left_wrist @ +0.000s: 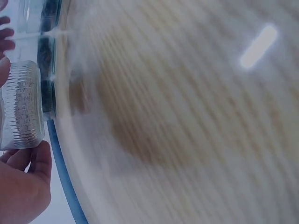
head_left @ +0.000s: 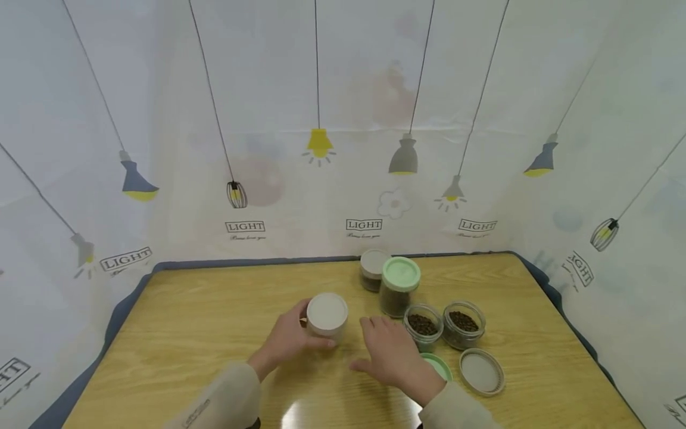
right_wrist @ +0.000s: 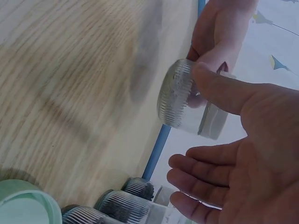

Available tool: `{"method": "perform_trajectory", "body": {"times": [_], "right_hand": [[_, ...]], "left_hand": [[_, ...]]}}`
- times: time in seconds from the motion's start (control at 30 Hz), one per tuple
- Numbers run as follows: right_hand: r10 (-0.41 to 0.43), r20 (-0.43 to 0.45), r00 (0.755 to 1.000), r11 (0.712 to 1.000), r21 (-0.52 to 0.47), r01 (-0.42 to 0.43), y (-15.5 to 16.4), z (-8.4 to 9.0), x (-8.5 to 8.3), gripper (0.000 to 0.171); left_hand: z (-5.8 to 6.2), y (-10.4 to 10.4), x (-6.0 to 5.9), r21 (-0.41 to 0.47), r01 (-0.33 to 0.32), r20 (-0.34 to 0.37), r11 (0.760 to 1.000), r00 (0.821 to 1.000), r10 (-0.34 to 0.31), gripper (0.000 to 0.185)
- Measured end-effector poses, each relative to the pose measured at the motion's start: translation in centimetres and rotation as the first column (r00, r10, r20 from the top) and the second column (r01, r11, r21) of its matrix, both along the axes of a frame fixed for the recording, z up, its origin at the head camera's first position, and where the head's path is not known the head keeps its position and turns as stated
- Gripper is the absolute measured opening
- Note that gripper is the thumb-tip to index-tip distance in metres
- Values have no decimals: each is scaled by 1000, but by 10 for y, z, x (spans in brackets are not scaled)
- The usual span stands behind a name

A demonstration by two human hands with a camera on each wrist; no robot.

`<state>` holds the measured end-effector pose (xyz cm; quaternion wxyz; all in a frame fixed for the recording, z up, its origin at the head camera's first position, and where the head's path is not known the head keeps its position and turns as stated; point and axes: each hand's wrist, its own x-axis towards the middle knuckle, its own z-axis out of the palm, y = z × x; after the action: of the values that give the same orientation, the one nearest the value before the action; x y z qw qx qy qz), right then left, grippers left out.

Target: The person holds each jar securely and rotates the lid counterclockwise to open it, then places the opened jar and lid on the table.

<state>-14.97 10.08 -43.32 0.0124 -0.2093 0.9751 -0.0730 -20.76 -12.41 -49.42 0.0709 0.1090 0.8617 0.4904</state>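
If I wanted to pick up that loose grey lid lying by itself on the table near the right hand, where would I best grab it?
Take the grey lid by its rim, pinching opposite edges from above. It lies flat on the table, so only the raised rim gives fingers any purchase. Coming from its right or near side looks easiest: the open jars of dark beans stand close behind it, and the right hand lies to its left.

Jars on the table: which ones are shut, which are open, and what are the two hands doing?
Grey-lidded jar: lid on, gripped by left hand.
Right hand: open, holding nothing.
Green-lidded jar: closed.
Back grey jar: closed.
Two bean jars: open.
Grey lid: lying loose.
Green lid: loose, partly hidden.
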Motion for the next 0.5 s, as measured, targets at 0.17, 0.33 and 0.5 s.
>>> {"method": "perform_trajectory", "body": {"times": [0.17, 0.33, 0.5], "right_hand": [[-11, -41, 999, 998, -60, 9, -3, 3, -3, 86], [-15, -45, 999, 995, -100, 11, -10, 5, -4, 95], [-46, -36, 998, 994, -103, 42, -18, 6, -3, 91]], "left_hand": [[-1, 2, 10, 7, 63, -27, 998, 998, -63, 89], [-3, 3, 18, 23, 122, -42, 992, 992, -121, 88], [-6, 7, 22, 16, 182, -39, 983, 983, -181, 83]]}}
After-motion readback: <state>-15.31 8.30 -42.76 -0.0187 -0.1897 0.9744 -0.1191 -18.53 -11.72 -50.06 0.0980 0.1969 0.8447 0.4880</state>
